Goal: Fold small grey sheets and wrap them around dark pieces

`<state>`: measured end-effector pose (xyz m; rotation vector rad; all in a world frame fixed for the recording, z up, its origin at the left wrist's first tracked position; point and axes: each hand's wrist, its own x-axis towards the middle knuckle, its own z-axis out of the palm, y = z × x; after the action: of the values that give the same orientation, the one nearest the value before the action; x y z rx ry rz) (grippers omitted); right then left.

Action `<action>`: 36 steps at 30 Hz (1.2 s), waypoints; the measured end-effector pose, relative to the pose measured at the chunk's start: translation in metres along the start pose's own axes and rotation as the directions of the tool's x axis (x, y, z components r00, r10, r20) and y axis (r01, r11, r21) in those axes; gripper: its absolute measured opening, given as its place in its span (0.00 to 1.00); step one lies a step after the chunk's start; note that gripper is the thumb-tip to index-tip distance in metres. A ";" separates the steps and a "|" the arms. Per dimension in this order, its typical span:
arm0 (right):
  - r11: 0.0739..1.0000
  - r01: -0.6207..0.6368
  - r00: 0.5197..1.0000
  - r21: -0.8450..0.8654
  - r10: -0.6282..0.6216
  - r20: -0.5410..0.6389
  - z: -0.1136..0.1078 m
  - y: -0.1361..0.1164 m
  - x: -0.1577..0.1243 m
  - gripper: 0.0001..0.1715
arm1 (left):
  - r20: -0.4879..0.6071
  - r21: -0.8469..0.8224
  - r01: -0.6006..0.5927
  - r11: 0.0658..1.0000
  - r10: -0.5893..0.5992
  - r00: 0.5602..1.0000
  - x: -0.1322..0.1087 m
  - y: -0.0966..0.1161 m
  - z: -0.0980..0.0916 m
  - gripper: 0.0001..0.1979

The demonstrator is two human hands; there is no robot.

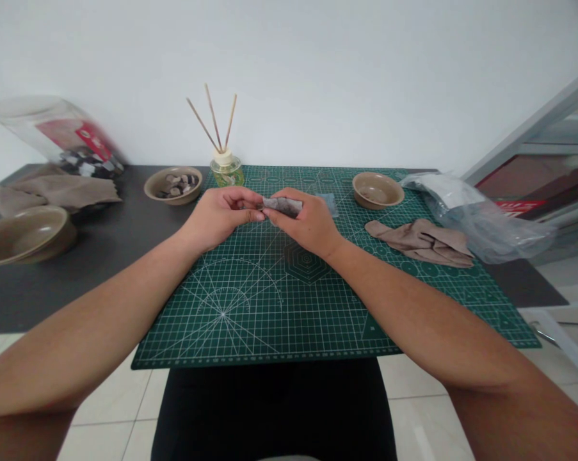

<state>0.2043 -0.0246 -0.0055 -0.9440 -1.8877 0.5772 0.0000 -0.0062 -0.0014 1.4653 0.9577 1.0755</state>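
Note:
Above the green cutting mat (250, 288) both of my hands meet fingertip to fingertip. My right hand (312, 221) is closed around a crumpled grey cloth (285, 205), which sticks out between thumb and fingers. My left hand (224, 214) is closed in a pinch against the right fingertips; something small and dark seems to sit there, too hidden to name. A pale blue piece (329, 203) lies on the mat behind my right hand, partly covered by it.
Behind stands a reed diffuser (227, 169). A bowl of dark and pale pieces (173, 186), another bowl (27, 237), a brown cloth (58, 192) and a plastic bag (77, 137) are left. Right are a bowl (377, 191), a brown cloth (425, 242) and a clear bag (481, 214).

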 end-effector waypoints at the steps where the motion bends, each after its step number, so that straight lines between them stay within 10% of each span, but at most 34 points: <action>1: 1.000 -0.008 1.000 0.020 0.008 0.004 0.000 0.000 0.000 0.16 | 0.007 -0.009 0.000 1.000 0.000 1.000 0.000 0.000 -0.001 0.14; 36: 0.997 0.020 1.000 0.080 -0.021 0.011 0.001 0.005 0.002 0.17 | -0.017 0.092 -0.050 0.995 0.052 0.999 -0.001 0.005 -0.001 0.15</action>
<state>0.2048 -0.0199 -0.0083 -0.8704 -1.8687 0.6430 -0.0010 -0.0078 0.0030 1.5638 0.9995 1.0968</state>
